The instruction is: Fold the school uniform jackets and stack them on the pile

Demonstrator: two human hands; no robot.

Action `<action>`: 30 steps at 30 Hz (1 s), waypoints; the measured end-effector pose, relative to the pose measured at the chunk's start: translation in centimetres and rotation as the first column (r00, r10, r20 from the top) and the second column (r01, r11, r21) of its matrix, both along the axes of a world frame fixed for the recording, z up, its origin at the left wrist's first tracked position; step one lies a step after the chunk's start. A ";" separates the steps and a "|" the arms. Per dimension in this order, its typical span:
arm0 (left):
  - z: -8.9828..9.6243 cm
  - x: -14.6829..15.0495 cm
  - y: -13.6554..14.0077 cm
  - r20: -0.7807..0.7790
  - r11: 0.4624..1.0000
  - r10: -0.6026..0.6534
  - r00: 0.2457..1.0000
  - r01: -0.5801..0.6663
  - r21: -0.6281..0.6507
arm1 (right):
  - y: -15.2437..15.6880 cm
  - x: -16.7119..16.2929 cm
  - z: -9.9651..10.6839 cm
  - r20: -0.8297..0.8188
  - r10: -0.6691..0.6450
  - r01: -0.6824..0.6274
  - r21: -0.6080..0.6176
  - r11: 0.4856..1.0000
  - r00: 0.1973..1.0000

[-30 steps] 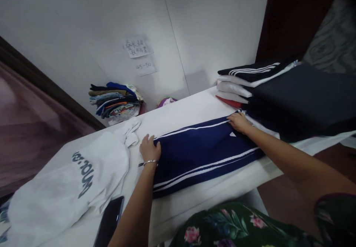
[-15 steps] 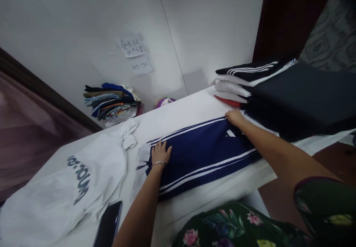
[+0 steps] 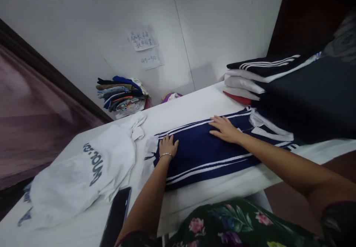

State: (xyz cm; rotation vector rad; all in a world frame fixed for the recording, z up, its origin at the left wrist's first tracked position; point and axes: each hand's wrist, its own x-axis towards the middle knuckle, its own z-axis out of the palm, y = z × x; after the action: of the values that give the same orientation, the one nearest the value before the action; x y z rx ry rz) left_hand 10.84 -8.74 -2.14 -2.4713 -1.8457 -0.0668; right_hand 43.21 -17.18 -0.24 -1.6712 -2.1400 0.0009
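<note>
In the head view, the navy garment (image 3: pixel 194 147) lay flat on the white table (image 3: pixel 205 99) right under both hands, its long axis running left to right, with the right end angled a bit away from the person. Neither hand was nearer, really, since both were touching it: the left hand (image 3: pixel 168 146) sat by its left end, the right hand (image 3: pixel 226 129) farther along, close to the far edge. Fingers looked spread and relaxed on both, nothing pinched that I could see. No container I could make out, just a clothes stack (image 3: pixel 244 86) on the right, plus a white shirt (image 3: pixel 111 158) and phone (image 3: pixel 116 213) off left.
</note>
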 end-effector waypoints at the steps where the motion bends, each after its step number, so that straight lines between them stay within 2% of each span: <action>1: 0.0 0.0 0.0 0.004 1.000 0.003 1.000 -0.003 -0.009 | -0.4 -0.9 -0.5 0.005 0.021 -0.021 -0.066 0.998 1.000; 4: 0.1 0.1 -0.1 0.008 0.999 0.024 1.000 -0.024 -0.030 | -1.1 -2.0 -2.3 0.047 -0.014 0.025 -0.252 0.967 0.999; 6: 0.2 0.2 -0.3 0.008 0.999 0.027 1.000 -0.026 -0.040 | -1.2 -1.7 -3.2 0.064 -0.045 0.061 -0.277 0.959 0.997; 9: 0.2 0.2 -0.6 0.024 0.999 0.025 0.999 -0.023 -0.047 | -1.0 -0.9 -3.8 0.056 -0.057 0.069 -0.265 0.962 0.997; 12: 0.0 0.2 -0.8 0.054 0.999 0.030 0.998 -0.028 -0.040 | -0.9 -1.3 -3.2 0.026 -0.078 0.082 -0.270 0.959 0.997; 14: -0.1 0.2 -0.9 0.071 0.999 0.026 0.997 -0.023 -0.042 | -1.2 -2.8 -2.5 0.004 -0.062 0.062 -0.219 0.974 0.998; 17: -0.4 0.3 -1.0 0.102 0.999 0.020 0.995 -0.016 -0.041 | -2.5 -6.4 -2.1 -0.021 0.073 -0.075 -0.120 0.990 0.997; 20: -0.5 0.3 -0.9 0.132 0.999 0.022 0.991 -0.016 -0.049 | -4.0 -9.4 -3.0 0.031 0.200 -0.196 -0.102 0.975 0.979; 23: -0.2 0.0 -0.9 0.232 0.996 0.014 0.973 0.006 -0.085 | -4.9 -10.5 -4.2 0.096 0.205 -0.199 -0.069 0.978 0.974; 25: 0.4 -0.6 -1.1 0.356 0.998 0.002 0.934 0.018 -0.053 | -5.0 -10.2 -4.6 0.093 0.191 -0.186 -0.058 0.981 0.977; 27: 1.1 -1.8 -1.8 0.469 0.999 0.000 0.883 -0.020 0.038 | -5.0 -9.8 -4.6 0.069 0.192 -0.188 -0.063 0.980 0.979; 30: 2.0 -4.4 -3.0 0.543 0.973 0.095 0.834 -0.194 0.127 | -5.0 -9.2 -4.5 0.015 0.203 -0.202 -0.062 0.977 0.979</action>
State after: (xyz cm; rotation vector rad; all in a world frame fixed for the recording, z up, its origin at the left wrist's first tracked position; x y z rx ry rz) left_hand 6.42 -11.72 -0.14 -2.3298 -2.0903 -0.9643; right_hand 33.99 -22.16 -4.70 -1.4830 -2.3385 0.1090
